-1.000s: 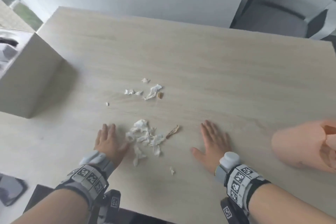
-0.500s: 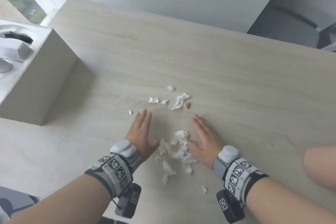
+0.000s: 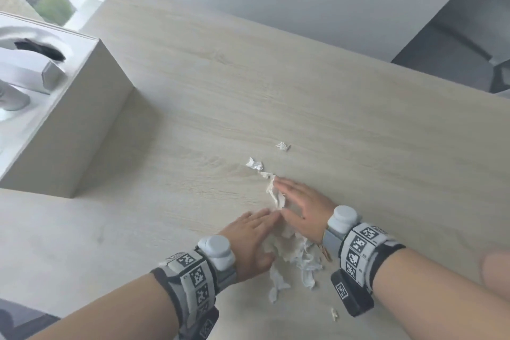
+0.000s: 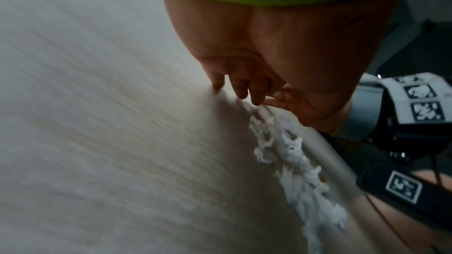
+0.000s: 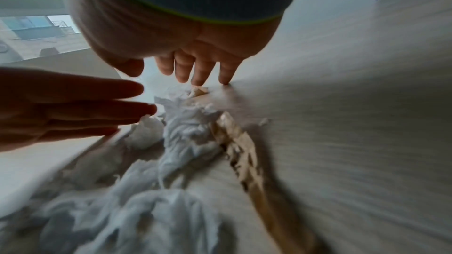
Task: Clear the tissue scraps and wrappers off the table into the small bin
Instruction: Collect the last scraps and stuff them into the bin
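White tissue scraps (image 3: 292,254) lie heaped on the light wooden table (image 3: 358,132), squeezed between my two flat hands. My left hand (image 3: 249,232) presses on the heap's left side with straight fingers. On the right, my right hand (image 3: 303,201) lies flat with its fingertips against a longer scrap (image 3: 276,193). A brown wrapper (image 3: 325,252) peeks out by the right wrist. In the right wrist view the tissue pile (image 5: 186,132) and brown wrapper (image 5: 242,142) sit below my right hand's fingers (image 5: 200,72). Two loose scraps (image 3: 254,164) (image 3: 282,146) lie beyond the hands, and a tiny one (image 3: 334,313) lies near me.
A tall beige box (image 3: 69,132) with a white device on top stands on the left of the table. A blurred pink object (image 3: 495,268) shows at the right edge. A grey chair (image 3: 455,50) stands past the far right corner.
Both hands have slid inward until they nearly meet, bunching the scraps tighter between them. The right hand has also reached forward and now touches the long scrap.
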Motion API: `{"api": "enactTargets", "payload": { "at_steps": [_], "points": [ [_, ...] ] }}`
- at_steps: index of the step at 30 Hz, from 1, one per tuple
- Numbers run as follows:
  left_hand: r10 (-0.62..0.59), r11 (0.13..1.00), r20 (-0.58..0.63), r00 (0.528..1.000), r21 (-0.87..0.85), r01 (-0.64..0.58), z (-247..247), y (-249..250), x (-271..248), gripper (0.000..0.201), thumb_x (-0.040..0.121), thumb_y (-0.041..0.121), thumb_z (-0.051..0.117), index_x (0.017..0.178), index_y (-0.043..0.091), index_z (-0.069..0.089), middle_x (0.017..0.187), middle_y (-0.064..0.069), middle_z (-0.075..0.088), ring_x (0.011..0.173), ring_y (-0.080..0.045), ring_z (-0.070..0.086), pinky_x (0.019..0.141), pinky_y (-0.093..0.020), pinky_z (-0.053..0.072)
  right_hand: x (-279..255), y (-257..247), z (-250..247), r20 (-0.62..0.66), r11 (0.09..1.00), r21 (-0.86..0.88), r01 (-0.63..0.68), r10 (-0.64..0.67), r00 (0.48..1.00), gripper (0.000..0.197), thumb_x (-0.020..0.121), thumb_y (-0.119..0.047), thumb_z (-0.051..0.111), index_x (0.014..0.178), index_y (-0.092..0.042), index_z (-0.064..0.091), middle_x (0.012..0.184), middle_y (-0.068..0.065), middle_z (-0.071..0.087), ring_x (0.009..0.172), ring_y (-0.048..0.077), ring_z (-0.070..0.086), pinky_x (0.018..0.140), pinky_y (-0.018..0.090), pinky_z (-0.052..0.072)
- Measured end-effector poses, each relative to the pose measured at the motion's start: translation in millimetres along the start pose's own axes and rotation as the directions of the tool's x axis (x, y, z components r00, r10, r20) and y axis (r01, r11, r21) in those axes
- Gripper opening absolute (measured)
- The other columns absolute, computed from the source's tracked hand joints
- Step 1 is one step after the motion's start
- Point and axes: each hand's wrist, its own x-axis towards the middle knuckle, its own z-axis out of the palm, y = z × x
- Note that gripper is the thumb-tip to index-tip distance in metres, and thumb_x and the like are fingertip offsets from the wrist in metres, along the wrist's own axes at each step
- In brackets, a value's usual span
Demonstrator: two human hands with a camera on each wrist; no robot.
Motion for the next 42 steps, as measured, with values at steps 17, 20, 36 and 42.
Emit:
{"api": "enactTargets", "payload": {
  "at_steps": [17, 20, 36, 42],
  "points": [
    [-0.323, 0.931, -0.353, 0.878, -0.283, 0.229, -36, -61, -14, 0.074, 0.083, 0.025, 0.056, 0.153, 0.018, 0.032, 0.160, 0.001, 0.031, 0.150, -0.013, 0.021, 0.117, -0.021, 0.013, 35, -20, 14, 0.252, 0.923, -0.359, 0.142, -0.051, 0.966, 0.084, 0.090, -0.068, 0.032, 0.155, -0.029, -0.004, 0.160, -0.007, -0.023, 0.146, 0.015, -0.026, 0.119, 0.048, -0.013],
    [-0.243, 0.959, -0.297, 0.923, -0.217, 0.183, -28, -46, 2, 0.078, 0.080, 0.034, 0.049, 0.154, 0.018, 0.027, 0.162, 0.002, 0.027, 0.151, -0.014, 0.015, 0.122, -0.030, 0.012, -16, -8, 16, 0.303, 0.924, -0.336, 0.182, -0.077, 0.950, 0.081, 0.091, -0.068, 0.031, 0.155, -0.030, -0.001, 0.161, -0.011, -0.019, 0.147, 0.010, -0.024, 0.118, 0.040, -0.017],
    [0.008, 0.952, 0.063, 0.998, 0.305, -0.027, 15, 23, 20, 0.137, 0.052, 0.077, 0.072, 0.148, 0.048, -0.021, 0.162, 0.012, -0.022, 0.150, -0.013, -0.019, 0.119, -0.039, -0.006, -165, 71, 38, -0.164, 0.949, 0.092, -0.303, 0.314, 0.935, 0.065, 0.063, -0.070, 0.065, 0.114, -0.032, 0.052, 0.126, -0.015, 0.046, 0.119, 0.016, 0.046, 0.102, 0.038, 0.041],
    [-0.057, 0.935, 0.029, 0.998, 0.351, 0.043, 32, 31, 7, 0.133, 0.058, 0.072, 0.074, 0.147, 0.049, -0.023, 0.164, 0.008, -0.021, 0.151, -0.018, -0.016, 0.120, -0.041, -0.001, -172, 51, 55, 0.045, 0.981, -0.135, -0.140, 0.147, 0.988, 0.061, 0.065, -0.071, 0.062, 0.109, -0.031, 0.049, 0.119, -0.010, 0.044, 0.111, 0.016, 0.043, 0.094, 0.031, 0.033]
  ]
}}
